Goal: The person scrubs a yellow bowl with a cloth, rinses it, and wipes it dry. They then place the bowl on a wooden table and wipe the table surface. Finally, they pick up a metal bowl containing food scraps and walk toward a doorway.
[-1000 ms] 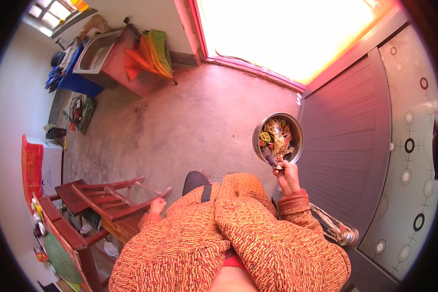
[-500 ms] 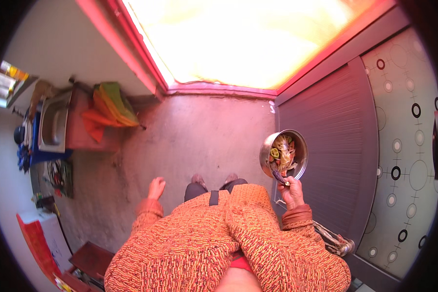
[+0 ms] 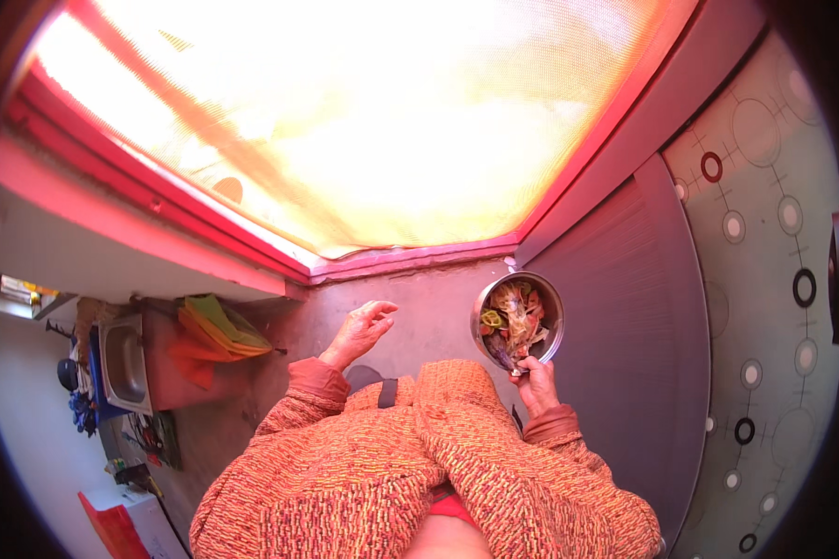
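Observation:
My right hand (image 3: 537, 386) grips the near rim of a round metal pot (image 3: 557, 340), which hangs in front of me to the right. Vegetable scraps (image 3: 515, 315) fill it, with pale leaves, green pepper-like pieces and reddish bits. A dark purplish piece lies close to my fingers. My left hand (image 3: 360, 334) is raised in the air ahead of my body, holding nothing, its fingers stretched out and slightly apart. Past both hands hangs a bright, sunlit mesh curtain (image 3: 391, 186) in a doorway with a pink frame (image 3: 280, 282).
A grey door (image 3: 615, 354) stands along my right, beside a panel patterned with circles (image 3: 764, 279). Off to the left are a metal sink (image 3: 125, 363) and orange and green cloths or bags (image 3: 216, 337). A threshold (image 3: 410, 261) crosses the floor under the curtain.
I have moved forward, so the doorway and curtain are nearer and the sink lies farther back. My left hand has risen and reached forward. The pot stays in my right hand.

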Available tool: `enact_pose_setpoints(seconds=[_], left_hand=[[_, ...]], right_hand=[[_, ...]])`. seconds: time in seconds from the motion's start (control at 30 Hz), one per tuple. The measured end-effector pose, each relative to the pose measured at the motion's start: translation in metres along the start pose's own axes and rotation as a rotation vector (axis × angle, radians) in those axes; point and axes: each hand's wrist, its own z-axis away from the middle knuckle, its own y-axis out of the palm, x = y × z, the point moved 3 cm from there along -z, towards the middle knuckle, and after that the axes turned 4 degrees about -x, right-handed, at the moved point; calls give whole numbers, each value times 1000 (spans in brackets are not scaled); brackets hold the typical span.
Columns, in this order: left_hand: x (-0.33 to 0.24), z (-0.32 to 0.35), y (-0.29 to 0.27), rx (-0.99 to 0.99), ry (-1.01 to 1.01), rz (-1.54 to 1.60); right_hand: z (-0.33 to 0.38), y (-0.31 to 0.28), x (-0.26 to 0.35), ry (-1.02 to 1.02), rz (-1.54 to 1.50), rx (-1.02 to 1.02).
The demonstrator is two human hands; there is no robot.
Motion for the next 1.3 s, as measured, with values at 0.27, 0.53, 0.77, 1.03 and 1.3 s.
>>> enact_pose_setpoints(seconds=[0.27,0.53,0.77,1.03,1.3], left_hand=[[-56,-158,7,238,277,121],[-131,-323,77,500,761,-25],[-98,-494,75,158,774,-66],[-30,-572,-89,-546,585,-417],[-45,-637,-249,-939,30,-1058]], right_hand=[[-47,44,39,23,-35,-52],[-63,96,53,-28,-139,-134],[-129,115,58,-12,-185,-116],[-159,151,126,-30,-144,-176],[-265,181,164,-21,-94,-301]])
